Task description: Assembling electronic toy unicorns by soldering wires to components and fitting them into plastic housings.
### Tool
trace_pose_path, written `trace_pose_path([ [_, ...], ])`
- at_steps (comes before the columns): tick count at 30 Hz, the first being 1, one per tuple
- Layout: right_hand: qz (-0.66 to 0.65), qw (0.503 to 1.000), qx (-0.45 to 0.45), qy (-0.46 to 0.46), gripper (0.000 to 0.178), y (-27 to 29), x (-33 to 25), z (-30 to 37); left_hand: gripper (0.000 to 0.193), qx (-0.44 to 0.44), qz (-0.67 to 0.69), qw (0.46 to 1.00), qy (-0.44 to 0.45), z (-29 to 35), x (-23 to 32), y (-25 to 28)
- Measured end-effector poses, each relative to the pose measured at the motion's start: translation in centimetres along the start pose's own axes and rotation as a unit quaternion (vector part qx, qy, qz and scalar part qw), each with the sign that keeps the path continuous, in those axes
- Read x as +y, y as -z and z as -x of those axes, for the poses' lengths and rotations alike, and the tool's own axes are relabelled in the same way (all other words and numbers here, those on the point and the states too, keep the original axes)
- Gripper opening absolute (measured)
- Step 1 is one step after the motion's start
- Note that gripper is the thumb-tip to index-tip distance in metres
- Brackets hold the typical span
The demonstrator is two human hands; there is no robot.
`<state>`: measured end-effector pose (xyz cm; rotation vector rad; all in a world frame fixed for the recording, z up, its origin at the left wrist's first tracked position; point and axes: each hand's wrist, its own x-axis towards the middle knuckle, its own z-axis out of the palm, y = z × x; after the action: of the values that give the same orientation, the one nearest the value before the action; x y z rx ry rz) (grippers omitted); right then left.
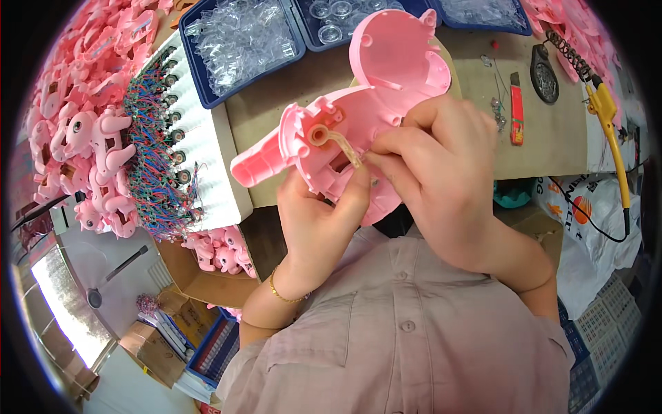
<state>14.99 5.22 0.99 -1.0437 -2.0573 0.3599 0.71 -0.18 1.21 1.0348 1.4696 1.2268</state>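
I hold a pink plastic toy shell half [372, 90] up in front of my chest, its hollow inner side facing me. My left hand [321, 221] grips it from below, thumb pressed near its lower middle. My right hand [441, 172] pinches a small tan curved tube part [338, 141] that runs from a round socket inside the shell. The shell's ridged handle end [265, 162] points left.
On the brown table: blue trays of clear plastic parts [241, 41], a white foam block of small motors with coloured wires [169, 138], a pile of pink toy figures [89, 131], a red cutter [516, 110], and a yellow-handled soldering iron [603, 103] on its stand. Cardboard boxes sit lower left.
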Motion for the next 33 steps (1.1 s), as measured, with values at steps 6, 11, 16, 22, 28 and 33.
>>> trace_pose_path([
  [6,-0.019,1.000,0.003,-0.007,0.020,-0.1,-0.2,0.1,0.019,0.019,-0.055,0.997,-0.054,0.0,-0.5,0.0],
  [11,-0.033,0.999,-0.008,-0.026,0.020,0.1,-0.2,0.2,0.023,0.029,-0.074,0.995,-0.057,-0.1,-0.6,-0.1],
  [16,-0.011,1.000,0.000,-0.020,0.020,0.0,-0.3,0.5,0.026,0.056,-0.124,0.985,-0.109,-0.1,-1.6,-0.5],
  [22,0.004,1.000,-0.005,-0.011,0.021,0.7,-0.1,0.7,0.032,0.032,-0.103,0.993,-0.054,-0.3,-0.2,-0.1],
  [28,-0.148,0.984,-0.013,-0.102,0.029,8.1,2.0,-4.0,0.038,-0.154,-0.404,0.858,-0.279,-3.6,5.1,2.1],
  [33,-0.155,0.886,-0.425,-0.103,0.051,7.0,2.2,-7.1,0.039,-0.114,-0.514,0.715,-0.461,-4.3,5.9,0.5],
])
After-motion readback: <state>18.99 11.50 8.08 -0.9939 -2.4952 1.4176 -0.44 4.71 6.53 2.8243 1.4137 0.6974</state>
